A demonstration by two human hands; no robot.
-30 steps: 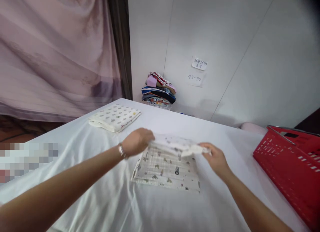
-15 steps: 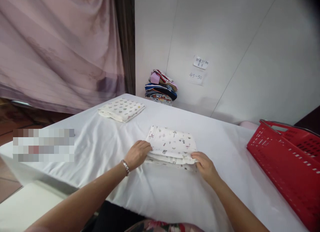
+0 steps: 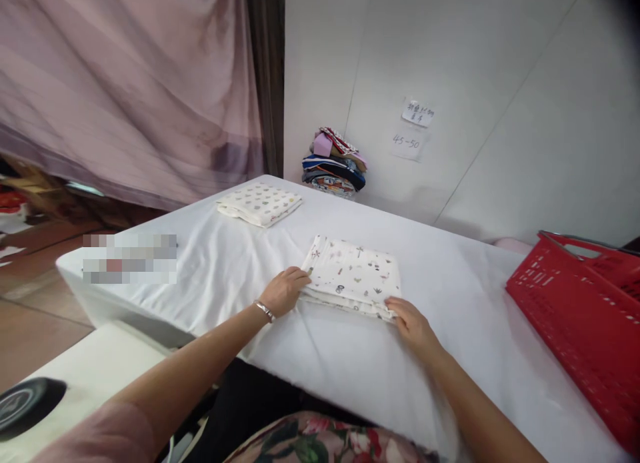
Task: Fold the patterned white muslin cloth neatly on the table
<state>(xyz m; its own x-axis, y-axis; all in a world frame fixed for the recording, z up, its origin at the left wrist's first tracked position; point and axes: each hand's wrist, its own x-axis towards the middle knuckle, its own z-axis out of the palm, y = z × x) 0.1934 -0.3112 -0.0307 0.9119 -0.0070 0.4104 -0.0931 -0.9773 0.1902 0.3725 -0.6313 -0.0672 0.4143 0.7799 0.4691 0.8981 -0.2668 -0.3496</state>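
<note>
A folded white cloth with small printed figures lies on the white-covered table. My left hand rests at its near left corner, fingers curled against the edge. At the near right corner my right hand touches the cloth, fingertips tucked at the fold. A bracelet sits on my left wrist. A second folded patterned cloth lies farther back on the left of the table.
A red plastic basket stands on the table's right side. A pile of coloured folded clothes sits at the far corner against the white wall. Pink curtain hangs on the left. Paper notes are stuck to the wall.
The cloth's upper layer, held up a second ago, has been folded down flat. Both hands moved to its near corners. The view has pulled back from the table.
</note>
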